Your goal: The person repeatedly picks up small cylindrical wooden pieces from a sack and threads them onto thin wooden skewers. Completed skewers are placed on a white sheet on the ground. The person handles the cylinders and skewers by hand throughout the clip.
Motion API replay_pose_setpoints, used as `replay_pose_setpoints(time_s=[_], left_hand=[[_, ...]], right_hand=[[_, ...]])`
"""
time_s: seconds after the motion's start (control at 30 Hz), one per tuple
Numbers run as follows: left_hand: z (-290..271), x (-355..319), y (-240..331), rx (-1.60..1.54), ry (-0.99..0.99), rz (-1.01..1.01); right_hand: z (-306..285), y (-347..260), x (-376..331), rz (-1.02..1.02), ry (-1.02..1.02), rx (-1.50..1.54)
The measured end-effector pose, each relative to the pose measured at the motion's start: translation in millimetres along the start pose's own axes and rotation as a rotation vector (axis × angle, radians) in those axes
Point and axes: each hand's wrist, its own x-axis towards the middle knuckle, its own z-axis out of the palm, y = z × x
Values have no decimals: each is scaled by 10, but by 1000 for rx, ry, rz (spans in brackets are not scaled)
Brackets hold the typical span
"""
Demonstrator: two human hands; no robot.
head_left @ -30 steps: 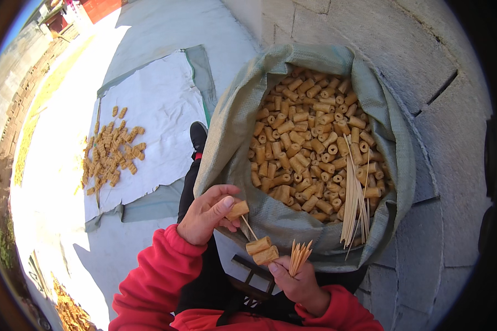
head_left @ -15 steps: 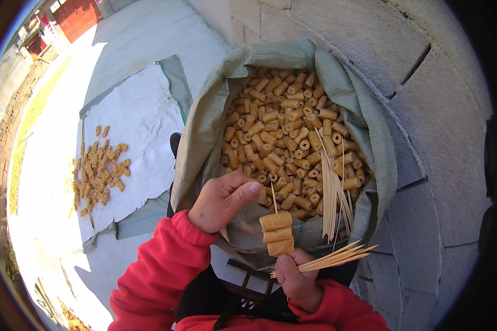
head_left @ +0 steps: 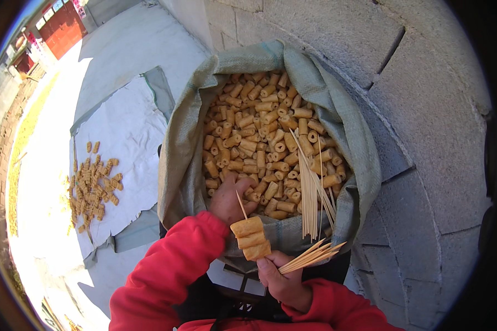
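A large woven sack (head_left: 326, 83) with its rim rolled down is full of short, hollow, tan fried rolls (head_left: 259, 132). My left hand (head_left: 232, 199) is down among the rolls at the sack's near left side; its fingertips are hidden there, so its grip is unclear. My right hand (head_left: 284, 278) is closed in front of the sack. It holds a bamboo skewer (head_left: 241, 204), point up, with three rolls (head_left: 251, 239) threaded across it. A bundle of bare skewers (head_left: 313, 257) is also in this hand, fanned to the right.
Loose bamboo skewers (head_left: 310, 204) lie on the rolls at the sack's right. On the ground to the left, a white sheet (head_left: 130, 127) bears a heap of skewered pieces (head_left: 94, 187). A block wall (head_left: 425, 138) rises close on the right.
My left hand has gone from beside the skewer tip down into the rolls. The skewer in my right hand now leans more to the left. The whole view has shifted slightly.
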Motion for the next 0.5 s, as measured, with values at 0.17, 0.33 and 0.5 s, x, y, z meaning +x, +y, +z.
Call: replay_pose_setpoints(time_s=[0.17,0.33,0.5], left_hand=[[-260,205,-125,-1226,230,-479],[-540,118,-55,-1512,155,-467],[-704,25,53,-1462,94,-305]], right_hand=[[-10,-13,34,56,60,-32],[-11,-59,68,171,65,4],[-12,-67,104,185,31,-50]])
